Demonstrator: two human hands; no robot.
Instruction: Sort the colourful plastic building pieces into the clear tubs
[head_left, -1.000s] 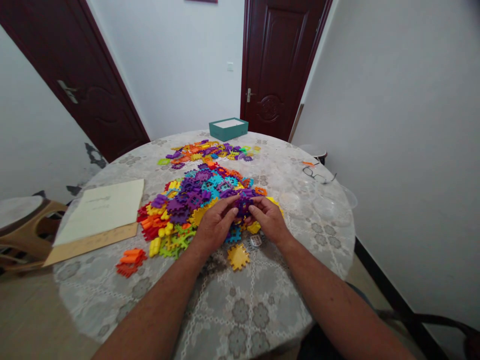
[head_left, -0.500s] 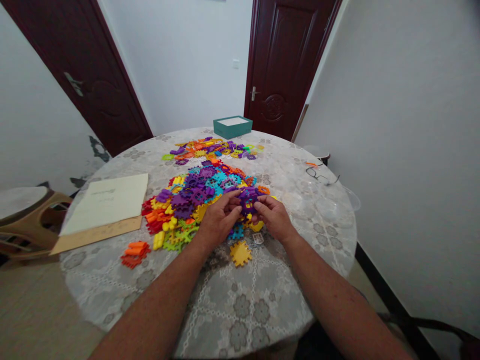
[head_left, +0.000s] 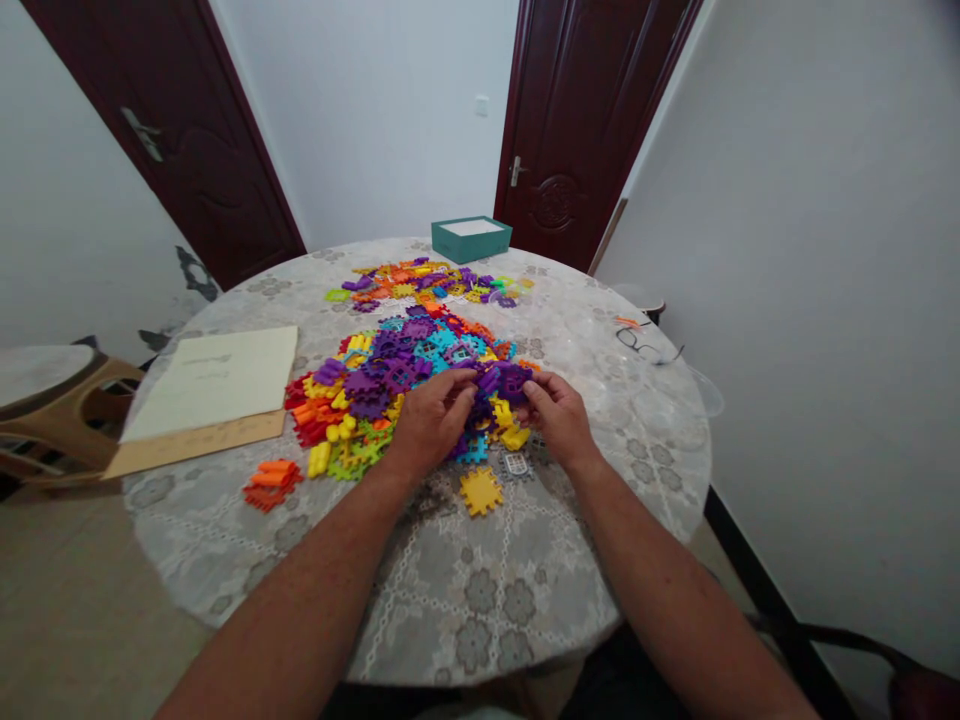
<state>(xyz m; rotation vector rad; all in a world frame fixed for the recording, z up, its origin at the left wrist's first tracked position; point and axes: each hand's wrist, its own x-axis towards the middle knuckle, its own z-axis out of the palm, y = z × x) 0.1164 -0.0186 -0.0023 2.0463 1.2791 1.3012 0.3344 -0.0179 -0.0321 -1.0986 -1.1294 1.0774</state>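
Observation:
My right hand [head_left: 556, 412] pinches the edge of a purple building piece [head_left: 514, 383], a notched plate with a window-like opening. My left hand [head_left: 431, 412] is closed at the other side, its thumb and fingers around the purple plastic; where one purple piece ends and another begins is hard to see. Both hands are over the near edge of a heap of interlocking building pieces [head_left: 390, 370]. Below them lie yellow pieces [head_left: 514, 437], a yellow notched square [head_left: 481, 491] and a grey window piece [head_left: 516, 464].
A second pile of pieces [head_left: 405, 285] lies farther back, before a green box [head_left: 471, 240]. Cream cardboard [head_left: 217, 375] is at the left, orange pieces [head_left: 273, 484] near it. Glasses [head_left: 641, 345] and clear plastic [head_left: 600, 365] lie right on the round, cloth-covered table [head_left: 480, 630].
The purple piece between my hands has turned, and more purple now shows toward my left fingers. My right hand has shifted slightly right. The head view has tilted a little.

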